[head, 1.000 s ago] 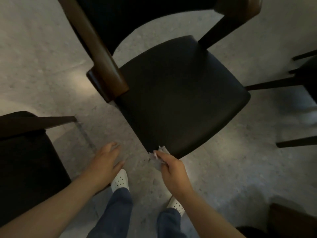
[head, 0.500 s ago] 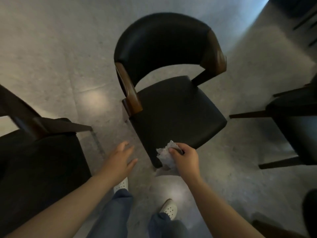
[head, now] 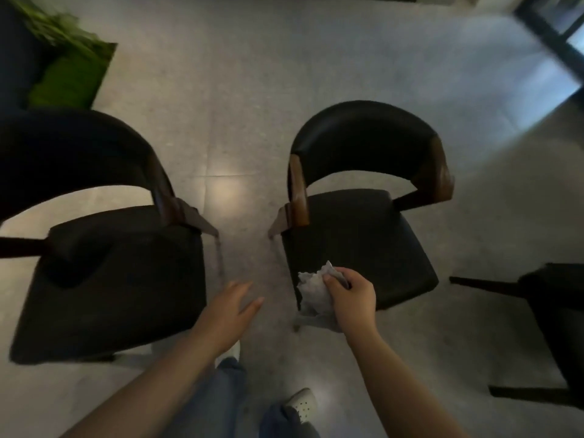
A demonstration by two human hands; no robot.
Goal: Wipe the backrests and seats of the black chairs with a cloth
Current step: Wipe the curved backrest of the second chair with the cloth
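Two black chairs with curved backrests and brown wooden arm ends stand side by side before me. The right chair faces me, its seat front near my right hand, which grips a crumpled grey cloth at the seat's front left corner. The left chair sits closer. My left hand hovers with fingers spread over the floor gap between the two seats, holding nothing.
A third black chair with dark legs stands at the right edge. A green plant sits at the far left. Grey tiled floor stretches beyond the chairs. My white shoes and jeans are below.
The view has pulled back and up: the right chair now looks smaller and the whole left chair has come into sight. Both hands rose slightly, the cloth still in my right hand.
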